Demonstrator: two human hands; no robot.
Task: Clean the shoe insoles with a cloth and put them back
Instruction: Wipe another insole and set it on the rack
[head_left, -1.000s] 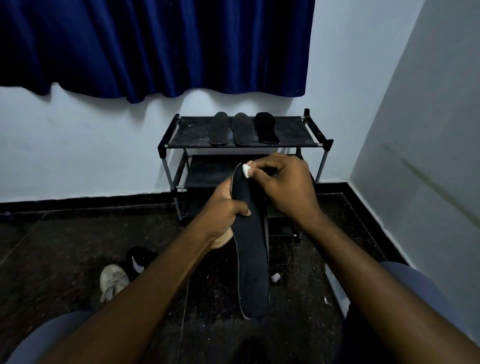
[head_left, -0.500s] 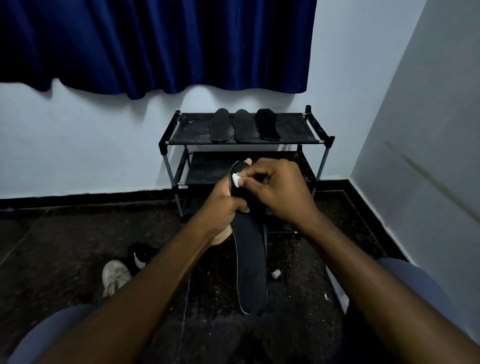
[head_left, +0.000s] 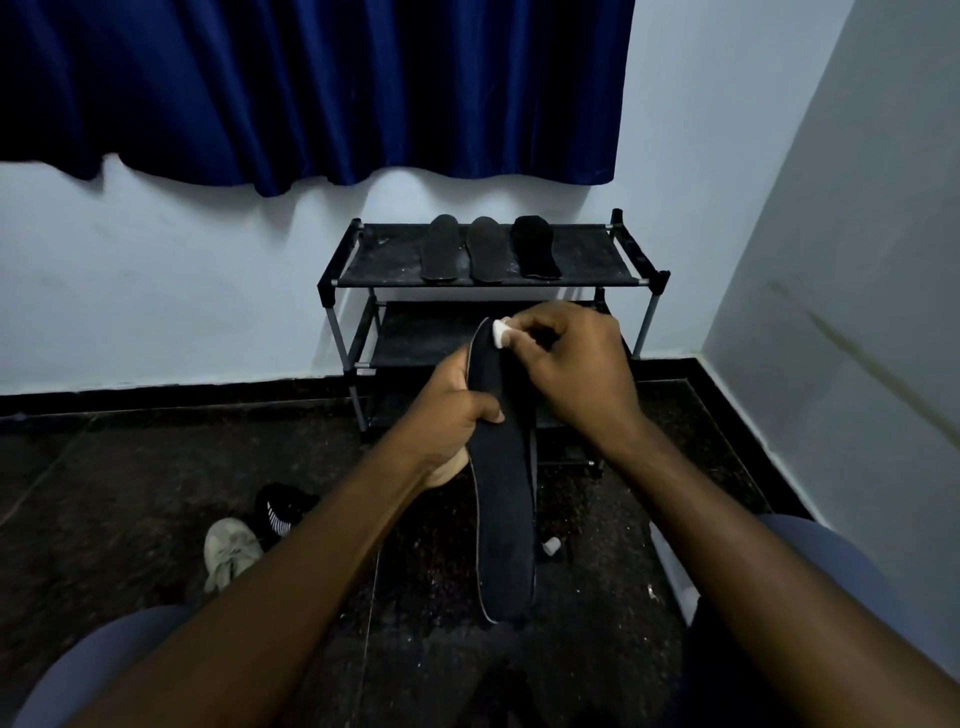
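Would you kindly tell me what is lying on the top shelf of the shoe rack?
Three dark insoles lie side by side on the top shelf. The middle shelf is partly hidden behind the right hand and held insole.

Dim, bluish light; sharp focus; wide-angle bending at edges; floor nearly black

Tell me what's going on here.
A person grips a long black insole with the left hand and, with the right hand, pinches a small white cloth against its far end, apparently wiping it. Three more insoles lie side by side on the rack's top shelf. Two shoes sit on the floor to the left.
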